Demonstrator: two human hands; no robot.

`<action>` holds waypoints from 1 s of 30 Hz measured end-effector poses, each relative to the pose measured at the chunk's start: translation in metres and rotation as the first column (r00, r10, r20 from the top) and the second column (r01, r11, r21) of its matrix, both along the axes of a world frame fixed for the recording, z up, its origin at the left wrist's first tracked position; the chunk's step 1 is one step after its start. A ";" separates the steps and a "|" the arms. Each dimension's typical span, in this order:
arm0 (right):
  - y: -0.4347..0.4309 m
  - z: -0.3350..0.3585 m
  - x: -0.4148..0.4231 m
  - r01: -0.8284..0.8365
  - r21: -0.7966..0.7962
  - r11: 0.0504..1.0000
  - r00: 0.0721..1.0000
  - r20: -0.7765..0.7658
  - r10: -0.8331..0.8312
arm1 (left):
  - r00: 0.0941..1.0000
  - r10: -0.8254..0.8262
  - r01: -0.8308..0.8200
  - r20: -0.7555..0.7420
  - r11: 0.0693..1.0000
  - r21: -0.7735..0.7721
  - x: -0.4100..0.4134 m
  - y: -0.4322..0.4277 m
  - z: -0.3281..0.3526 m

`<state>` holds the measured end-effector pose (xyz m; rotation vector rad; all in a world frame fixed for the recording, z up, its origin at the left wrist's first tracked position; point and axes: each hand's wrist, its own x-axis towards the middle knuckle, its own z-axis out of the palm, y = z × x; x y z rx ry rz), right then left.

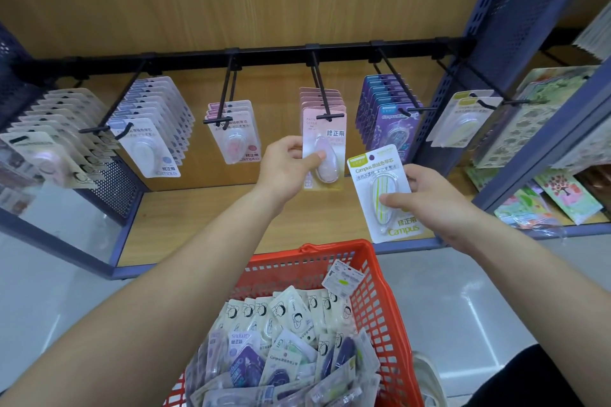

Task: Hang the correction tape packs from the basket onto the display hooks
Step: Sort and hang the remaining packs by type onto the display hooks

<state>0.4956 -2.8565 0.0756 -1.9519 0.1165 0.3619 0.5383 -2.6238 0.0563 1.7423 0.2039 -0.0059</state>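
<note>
My left hand point(287, 166) grips a pink correction tape pack point(324, 149) by its lower half; the pack's top sits at the tip of the middle display hook point(322, 92), in front of other pink packs. My right hand point(429, 198) holds a white and green correction tape pack point(383, 192) in the air, below the purple packs' hook point(398, 82). The red basket point(380, 301) stands below my arms, filled with several mixed packs.
A black rail point(264, 54) carries several hooks with white, pink, purple point(386, 112) and green point(463, 119) packs. A blue perforated upright point(479, 26) stands on the right, sticker sheets point(535, 129) beyond it. A wooden shelf point(205, 221) lies under the hooks.
</note>
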 end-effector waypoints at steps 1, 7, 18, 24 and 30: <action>-0.001 0.000 -0.001 0.006 0.014 1.000 1.000 -0.001 -0.006 | 1.000 0.016 -0.016 -0.012 1.000 0.007 0.003 -0.002 -0.001; -0.020 -0.003 0.002 0.061 0.104 0.993 0.998 0.007 -0.063 | 0.990 0.112 -0.105 -0.083 0.990 0.090 0.015 -0.006 -0.009; -0.113 -0.006 0.046 0.393 0.300 0.869 0.880 0.150 -0.450 | 0.983 -0.186 0.153 0.003 0.814 0.561 -0.027 -0.005 0.030; -0.133 -0.016 0.054 0.463 0.358 0.811 0.841 0.112 -0.529 | 0.948 -0.316 0.255 -0.038 0.685 0.682 -0.036 -0.037 0.026; -0.135 -0.023 0.064 0.465 0.331 0.821 0.842 0.121 -0.525 | 0.940 -0.339 0.264 -0.029 0.673 0.690 -0.032 -0.045 0.024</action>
